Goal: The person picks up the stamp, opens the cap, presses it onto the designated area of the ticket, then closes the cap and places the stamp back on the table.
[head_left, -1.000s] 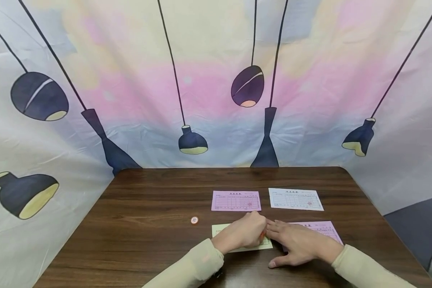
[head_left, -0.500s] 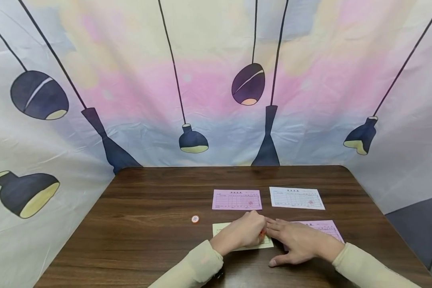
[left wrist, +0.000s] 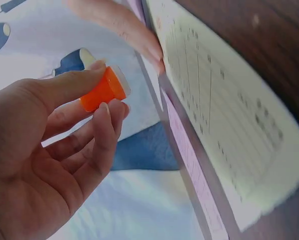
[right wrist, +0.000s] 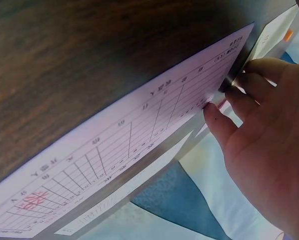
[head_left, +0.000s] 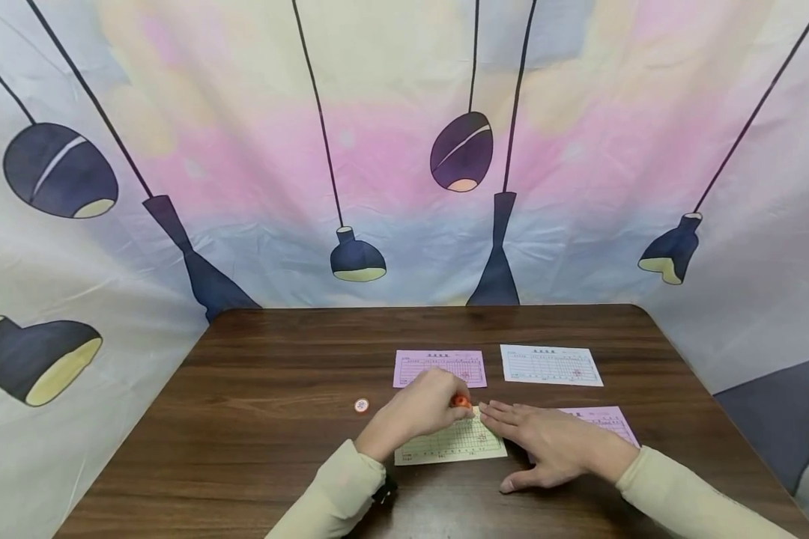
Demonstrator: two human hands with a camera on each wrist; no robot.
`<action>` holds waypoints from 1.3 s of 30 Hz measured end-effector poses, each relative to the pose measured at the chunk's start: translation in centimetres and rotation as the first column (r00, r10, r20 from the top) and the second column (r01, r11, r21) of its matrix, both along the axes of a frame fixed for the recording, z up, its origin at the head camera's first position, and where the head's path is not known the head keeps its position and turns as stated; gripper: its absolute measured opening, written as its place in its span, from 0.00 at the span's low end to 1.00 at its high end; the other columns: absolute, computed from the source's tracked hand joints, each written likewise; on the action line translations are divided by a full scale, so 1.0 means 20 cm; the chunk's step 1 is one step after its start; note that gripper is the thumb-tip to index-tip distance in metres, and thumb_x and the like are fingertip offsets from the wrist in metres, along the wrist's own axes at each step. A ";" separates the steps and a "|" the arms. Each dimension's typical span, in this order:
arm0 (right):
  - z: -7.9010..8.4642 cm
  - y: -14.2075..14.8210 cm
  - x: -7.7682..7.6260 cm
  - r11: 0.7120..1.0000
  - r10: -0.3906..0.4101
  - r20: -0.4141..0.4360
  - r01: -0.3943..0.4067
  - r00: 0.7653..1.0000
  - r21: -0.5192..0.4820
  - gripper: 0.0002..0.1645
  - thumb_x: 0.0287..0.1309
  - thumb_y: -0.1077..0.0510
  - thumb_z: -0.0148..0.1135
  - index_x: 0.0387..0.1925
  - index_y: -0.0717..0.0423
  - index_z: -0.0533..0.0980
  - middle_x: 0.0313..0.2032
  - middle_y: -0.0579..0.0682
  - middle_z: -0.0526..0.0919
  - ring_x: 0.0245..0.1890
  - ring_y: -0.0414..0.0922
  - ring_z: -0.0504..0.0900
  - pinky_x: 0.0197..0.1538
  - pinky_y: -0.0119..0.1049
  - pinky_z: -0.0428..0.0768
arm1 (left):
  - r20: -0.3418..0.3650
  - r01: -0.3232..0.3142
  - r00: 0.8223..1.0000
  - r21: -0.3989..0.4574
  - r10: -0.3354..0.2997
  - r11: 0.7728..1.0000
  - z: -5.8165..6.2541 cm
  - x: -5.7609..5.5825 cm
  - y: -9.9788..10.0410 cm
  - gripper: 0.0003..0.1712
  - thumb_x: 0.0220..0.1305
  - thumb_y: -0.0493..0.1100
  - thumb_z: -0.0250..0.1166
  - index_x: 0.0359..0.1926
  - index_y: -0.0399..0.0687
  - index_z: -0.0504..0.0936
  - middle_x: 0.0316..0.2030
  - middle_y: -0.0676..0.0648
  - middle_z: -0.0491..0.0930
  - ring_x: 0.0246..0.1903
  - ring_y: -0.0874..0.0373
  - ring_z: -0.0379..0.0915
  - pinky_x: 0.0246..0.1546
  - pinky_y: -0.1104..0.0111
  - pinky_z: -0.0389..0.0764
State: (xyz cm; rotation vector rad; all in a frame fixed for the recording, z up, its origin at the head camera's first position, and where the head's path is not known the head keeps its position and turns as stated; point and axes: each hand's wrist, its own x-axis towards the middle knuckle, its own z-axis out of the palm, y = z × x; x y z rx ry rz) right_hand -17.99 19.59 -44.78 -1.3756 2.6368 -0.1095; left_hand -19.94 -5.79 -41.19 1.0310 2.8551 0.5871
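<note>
My left hand (head_left: 418,408) pinches a small orange stamp (left wrist: 103,91) between thumb and fingers, its pale end facing the paper. It is raised over the top edge of a yellow form slip (head_left: 445,445), which carries a red stamp mark (head_left: 482,437) near its right side. My right hand (head_left: 556,443) lies with fingers straight, fingertips at the slip's right edge. Under that hand, partly hidden, is a pink form slip (head_left: 610,424); its red mark (right wrist: 33,199) shows in the right wrist view.
Behind lie another pink slip (head_left: 418,361) and a white slip (head_left: 546,365), both red-marked. A small round disc (head_left: 361,405) with an orange rim and a printed white top sits to the left on the brown wooden table (head_left: 256,419). A lamp-patterned cloth (head_left: 404,150) hangs behind.
My left hand has lifted the stamp off the yellow slip and moved up and left, uncovering a red mark there. The right hand has stayed almost still.
</note>
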 end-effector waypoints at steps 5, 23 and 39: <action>0.00 0.00 0.00 1.000 0.007 -0.017 -0.007 1.000 0.009 0.60 0.65 0.17 0.49 0.81 0.55 0.60 0.82 0.54 0.60 0.80 0.54 0.65 0.74 0.53 0.73 | 0.005 -0.038 0.999 0.028 0.038 0.999 0.02 0.00 -0.08 0.06 0.68 0.47 0.74 0.34 0.51 0.91 0.25 0.57 0.84 0.21 0.72 0.67 0.23 0.78 0.70; 0.12 -0.11 -0.05 0.983 -0.068 -0.158 0.040 0.985 -0.178 0.47 0.66 0.23 0.59 0.65 0.57 0.77 0.56 0.50 0.80 0.44 0.38 0.82 0.47 0.38 0.85 | 0.071 -0.157 0.987 0.264 0.143 0.952 0.15 -0.02 -0.40 0.06 0.68 0.45 0.73 0.33 0.52 0.89 0.23 0.57 0.81 0.22 0.67 0.71 0.25 0.74 0.72; 0.19 -0.50 -0.17 0.965 -0.054 -0.062 0.036 0.997 -0.261 0.30 0.68 0.38 0.68 0.59 0.55 0.81 0.44 0.47 0.88 0.34 0.35 0.77 0.41 0.34 0.80 | 0.219 -0.337 0.939 0.437 0.265 0.834 0.16 -0.01 -0.87 0.12 0.63 0.44 0.78 0.47 0.49 0.92 0.39 0.47 0.92 0.34 0.57 0.87 0.36 0.70 0.85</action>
